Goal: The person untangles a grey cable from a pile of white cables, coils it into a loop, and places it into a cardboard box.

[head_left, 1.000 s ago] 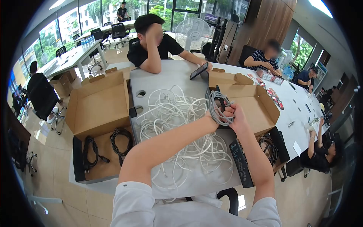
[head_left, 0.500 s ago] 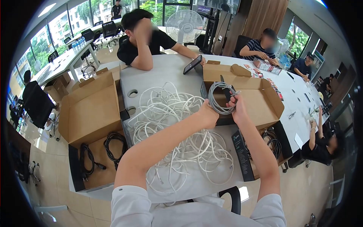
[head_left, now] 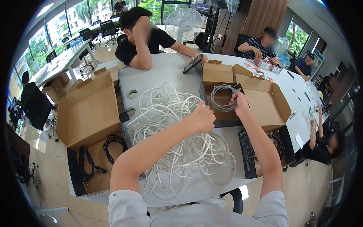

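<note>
A coiled grey cable (head_left: pixel 223 99) hangs in loose loops from my right hand (head_left: pixel 241 105), whose fingers are closed on the right side of the coil. It is over the opening of a cardboard box at the back right. My left hand (head_left: pixel 203 118) is apart from the coil, above the right part of a tangled heap of white cables (head_left: pixel 166 113). Its fingers are curled; whether they hold a strand is hidden. The heap spreads across the middle of the table in front of me.
An open box (head_left: pixel 90 109) with black power cords (head_left: pixel 113 147) stands at left. Another box (head_left: pixel 247 155) holding black cables is at right, partly behind my forearm. Across the table a person leans beside a dark phone-like device (head_left: pixel 193 64). Other people sit along the right side.
My left hand has let go of the grey coil and moved left and down to the white cables. My right hand keeps the coil, which now hangs more open.
</note>
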Motion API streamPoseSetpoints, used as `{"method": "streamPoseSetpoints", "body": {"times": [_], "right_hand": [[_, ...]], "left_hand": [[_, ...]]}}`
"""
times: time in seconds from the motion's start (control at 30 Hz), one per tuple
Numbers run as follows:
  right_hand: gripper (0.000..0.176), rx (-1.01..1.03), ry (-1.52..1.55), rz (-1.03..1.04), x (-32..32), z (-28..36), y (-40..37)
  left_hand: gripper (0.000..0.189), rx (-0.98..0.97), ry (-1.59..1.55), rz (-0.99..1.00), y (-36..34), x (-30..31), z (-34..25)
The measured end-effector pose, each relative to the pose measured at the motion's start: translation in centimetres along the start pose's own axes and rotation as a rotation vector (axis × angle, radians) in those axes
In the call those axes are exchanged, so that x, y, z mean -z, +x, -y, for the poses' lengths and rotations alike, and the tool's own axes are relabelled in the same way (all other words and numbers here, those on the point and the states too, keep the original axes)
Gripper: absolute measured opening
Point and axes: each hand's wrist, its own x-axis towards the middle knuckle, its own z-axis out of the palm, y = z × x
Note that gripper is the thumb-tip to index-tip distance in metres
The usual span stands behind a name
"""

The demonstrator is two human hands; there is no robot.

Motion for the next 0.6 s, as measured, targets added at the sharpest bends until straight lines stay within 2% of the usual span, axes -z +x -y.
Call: {"method": "streamPoseSetpoints", "body": {"times": [0.17, 0.33, 0.4, 0.47, 0.6], "right_hand": [[0.012, -0.177, 0.032, -0.074, -1.4, -1.8, 3.4], [0.013, -0.128, 0.101, -0.165, -2.5, -4.2, 6.1], [0.013, -0.130, 0.077, -0.197, -2.3, -5.3, 7.0], [0.012, -0.110, 0.002, -0.206, -1.9, -6.3, 7.4], [0.016, -0.231, -0.210, -0.144, -2.5, -4.6, 4.1]], "left_hand": [[0.036, -0.016, 0.008, -0.119, -1.2, -0.4, -0.1], [0.036, -0.037, 0.001, -0.181, -1.4, -0.8, 0.0], [0.034, -0.054, -0.009, -0.246, -1.5, -1.0, 0.1], [0.037, -0.043, -0.002, -0.189, -1.5, -0.7, 0.0], [0.038, -0.047, -0.023, -0.217, -1.7, -0.8, 0.2]]}}
